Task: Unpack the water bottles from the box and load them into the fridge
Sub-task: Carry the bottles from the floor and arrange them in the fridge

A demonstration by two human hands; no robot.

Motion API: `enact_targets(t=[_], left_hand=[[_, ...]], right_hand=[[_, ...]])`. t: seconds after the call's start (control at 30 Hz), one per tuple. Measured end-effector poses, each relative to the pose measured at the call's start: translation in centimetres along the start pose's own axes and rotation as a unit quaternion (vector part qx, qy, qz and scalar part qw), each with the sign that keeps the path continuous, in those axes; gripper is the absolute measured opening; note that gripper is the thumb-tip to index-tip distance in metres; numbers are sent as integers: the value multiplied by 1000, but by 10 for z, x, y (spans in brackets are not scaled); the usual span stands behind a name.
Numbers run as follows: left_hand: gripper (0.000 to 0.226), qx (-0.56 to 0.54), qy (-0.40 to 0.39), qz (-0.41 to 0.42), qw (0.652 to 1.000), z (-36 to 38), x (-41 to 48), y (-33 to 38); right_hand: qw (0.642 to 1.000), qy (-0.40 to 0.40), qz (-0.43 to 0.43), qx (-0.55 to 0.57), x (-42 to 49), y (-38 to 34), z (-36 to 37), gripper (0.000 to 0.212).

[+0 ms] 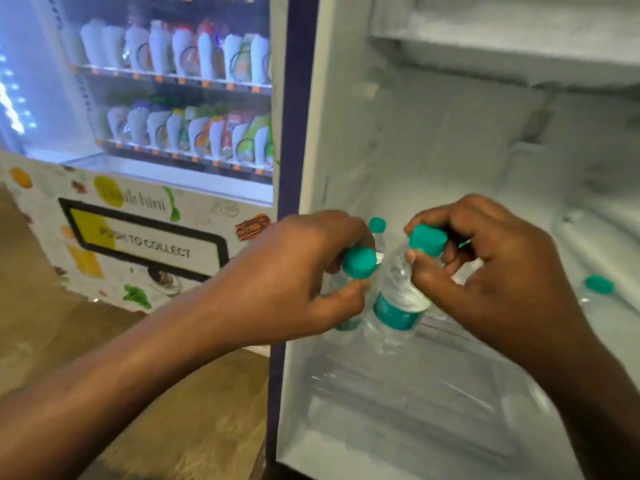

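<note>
Masking bottles' (398,299) necks: left hand (304,268), right hand (485,258).

The left bottle (346,325) and the right bottle (394,313) are clear with teal label bands, and the left cap (358,263), right cap (427,240), a rear cap (376,224) and a far cap (599,284) are plain teal. The fridge (450,140) is white inside, with a dark purple strip (298,98) down its edge. The vending machine (138,188) has a white front printed with scattered orange, yellow, green and brown fruit and leaves, its black-framed flap (145,244) is half yellow, half white with dark lettering, its pouches (162,50) are mostly white marked green and orange, and the floor (52,323) is tan wood grain.
</note>
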State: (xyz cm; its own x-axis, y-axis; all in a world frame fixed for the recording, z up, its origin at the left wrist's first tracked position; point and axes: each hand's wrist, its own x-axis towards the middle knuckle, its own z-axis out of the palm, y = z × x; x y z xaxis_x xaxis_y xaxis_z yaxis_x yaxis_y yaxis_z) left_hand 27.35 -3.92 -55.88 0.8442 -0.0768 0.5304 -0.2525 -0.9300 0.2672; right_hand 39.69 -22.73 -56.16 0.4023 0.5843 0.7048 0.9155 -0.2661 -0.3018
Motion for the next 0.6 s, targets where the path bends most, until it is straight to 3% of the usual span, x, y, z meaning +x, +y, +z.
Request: enact_targets(t=[0.17,0.33,0.43,0.6], left_hand=[[26,41,95,47,994,-13,69,15],[26,95,146,21,985,3,137,8],[26,102,129,-18,986,26,173,-3],[31,113,29,-118,986,66,213,-33]], right_hand=[[994,85,10,-65,42,22,-45,29],[981,130,58,-128,85,52,-57,29],[975,98,90,-180,107,75,-44,30],[960,5,181,-212,128,118,-2,33]])
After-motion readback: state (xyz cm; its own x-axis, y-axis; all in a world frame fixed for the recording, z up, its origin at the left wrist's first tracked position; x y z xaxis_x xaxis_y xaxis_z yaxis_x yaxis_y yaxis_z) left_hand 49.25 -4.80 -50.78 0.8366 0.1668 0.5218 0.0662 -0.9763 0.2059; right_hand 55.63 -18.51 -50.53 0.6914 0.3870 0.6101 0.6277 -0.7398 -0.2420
